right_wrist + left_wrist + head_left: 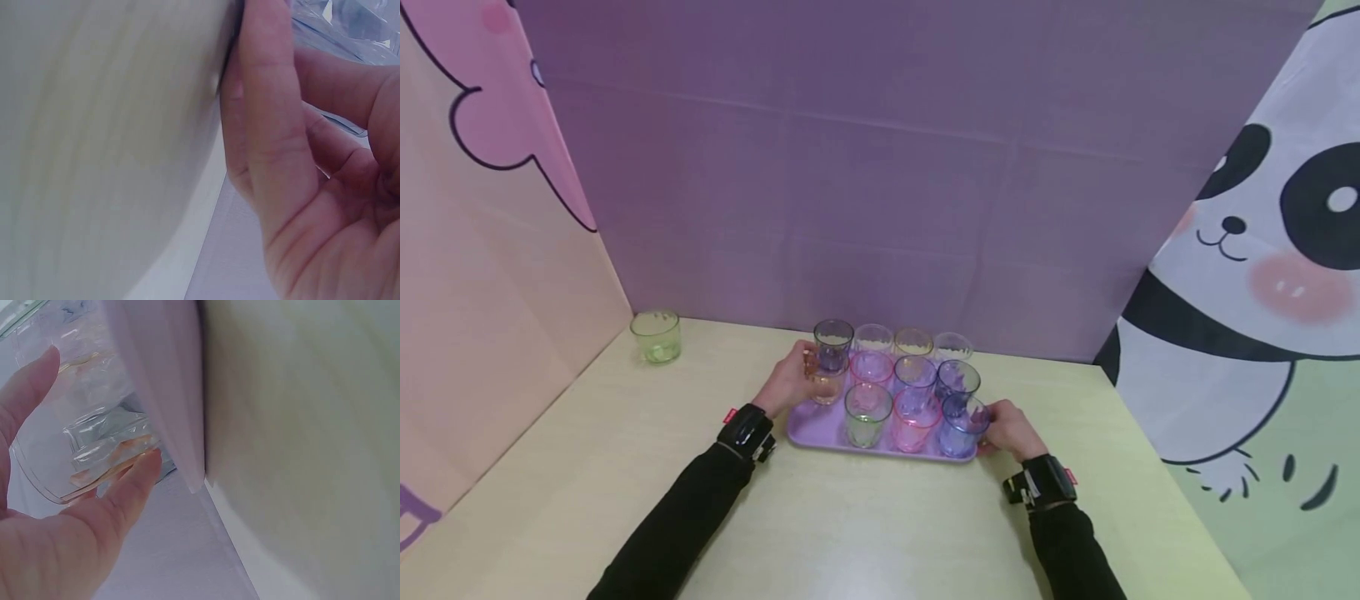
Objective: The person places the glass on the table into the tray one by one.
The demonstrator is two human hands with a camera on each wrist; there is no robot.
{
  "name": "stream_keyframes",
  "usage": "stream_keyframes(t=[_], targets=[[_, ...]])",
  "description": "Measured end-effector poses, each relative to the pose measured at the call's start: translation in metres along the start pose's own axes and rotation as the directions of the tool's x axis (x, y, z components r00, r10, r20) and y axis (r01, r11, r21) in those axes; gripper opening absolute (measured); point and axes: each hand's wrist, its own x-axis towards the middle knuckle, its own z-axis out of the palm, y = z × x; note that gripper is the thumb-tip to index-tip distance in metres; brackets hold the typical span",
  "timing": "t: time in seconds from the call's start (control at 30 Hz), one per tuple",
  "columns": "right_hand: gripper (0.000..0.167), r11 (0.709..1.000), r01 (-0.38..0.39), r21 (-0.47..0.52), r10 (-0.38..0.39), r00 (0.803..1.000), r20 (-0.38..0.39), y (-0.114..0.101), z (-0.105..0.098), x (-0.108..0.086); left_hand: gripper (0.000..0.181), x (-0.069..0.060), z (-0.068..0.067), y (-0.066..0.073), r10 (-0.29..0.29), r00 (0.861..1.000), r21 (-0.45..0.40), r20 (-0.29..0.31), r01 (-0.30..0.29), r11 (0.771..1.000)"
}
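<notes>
A purple tray (808, 427) bears several tinted drinking glasses, crowded together. My left hand (790, 382) grips a clear glass with an amber tint (827, 390) at the tray's left side; in the left wrist view thumb and fingers lie on either side of this glass (44, 472), close by the tray's edge (164, 394). Just behind it stands a grey glass (832, 337). My right hand (1013, 429) holds the tray's right edge beside a blue glass (964, 429); in the right wrist view its fingers (269, 119) reach the tray's rim, and their tips are partly hidden.
A lone green glass (657, 340) stands at the far left corner of the pale wooden table (865, 533). Along the table's back runs a purple cloth wall (820, 183). Printed panels flank both sides, a panda (1232, 267) on the right one.
</notes>
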Motion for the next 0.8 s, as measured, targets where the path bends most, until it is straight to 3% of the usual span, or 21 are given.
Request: stream_keyframes(t=[0.27, 0.47, 0.6, 0.8], targets=[[0.023, 1.0, 0.002, -0.001, -0.002, 1.0, -0.007, 0.001, 0.0, 0.001, 0.09, 0.001, 0.0, -0.001, 0.016, 1.0, 0.032, 0.003, -0.016, 0.999], [0.021, 1.0, -0.005, 0.0, 0.005, 1.0, -0.005, 0.002, 0.0, 0.001, 0.107, 0.001, -0.008, -0.001, 0.03, 0.998, 0.072, 0.054, -0.034, 0.997], [0.021, 1.0, -0.007, 0.004, 0.007, 1.0, -0.001, 0.0, 0.0, 0.001, 0.103, -0.001, -0.018, 0.0, 0.057, 0.995, 0.102, 0.077, -0.065, 0.993], [0.021, 1.0, -0.013, 0.001, 0.013, 1.0, 0.008, -0.001, -0.001, 0.001, 0.094, -0.002, -0.03, -0.001, 0.067, 0.997, 0.132, 0.049, -0.073, 0.989]])
